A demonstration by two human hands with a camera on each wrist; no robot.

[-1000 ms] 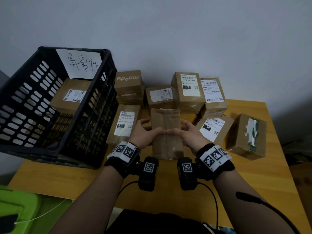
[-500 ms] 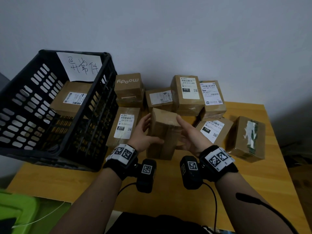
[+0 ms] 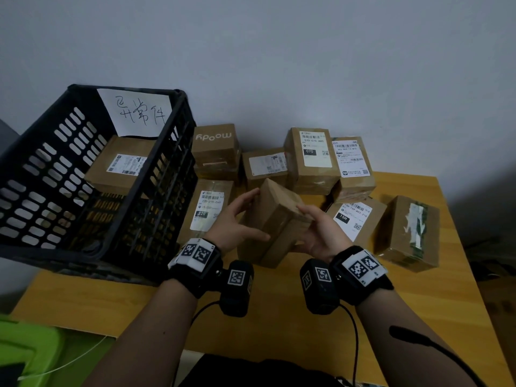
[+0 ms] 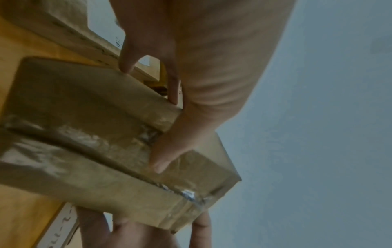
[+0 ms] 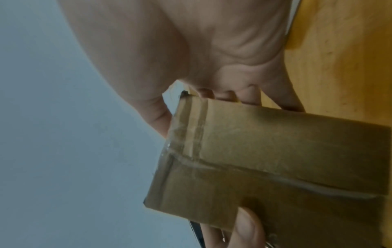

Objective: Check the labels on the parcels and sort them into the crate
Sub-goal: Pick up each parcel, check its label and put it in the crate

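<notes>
A plain brown taped parcel [image 3: 275, 219] is held tilted above the table between both hands, with no label on the faces that show. My left hand [image 3: 237, 219] grips its left side, thumb across the front. My right hand [image 3: 321, 233] grips its right side, thumb on the upper face. In the left wrist view the parcel [image 4: 106, 142] has my left thumb on its taped seam. In the right wrist view the parcel [image 5: 265, 159] sits between thumb and fingers. The black crate [image 3: 92, 247] stands at the left with one labelled parcel [image 3: 122, 166] inside.
Several labelled parcels [image 3: 311, 157] stand along the wall behind my hands. One parcel [image 3: 208, 210] lies beside the crate, another labelled 15H [image 3: 353, 219] and a taped one [image 3: 409, 233] lie to the right. The wooden table [image 3: 279, 325] ends close to me.
Both hands have lifted the parcel off the table and turned it, from lying flat with its seam facing me to tilted on edge. The head view has shifted slightly.
</notes>
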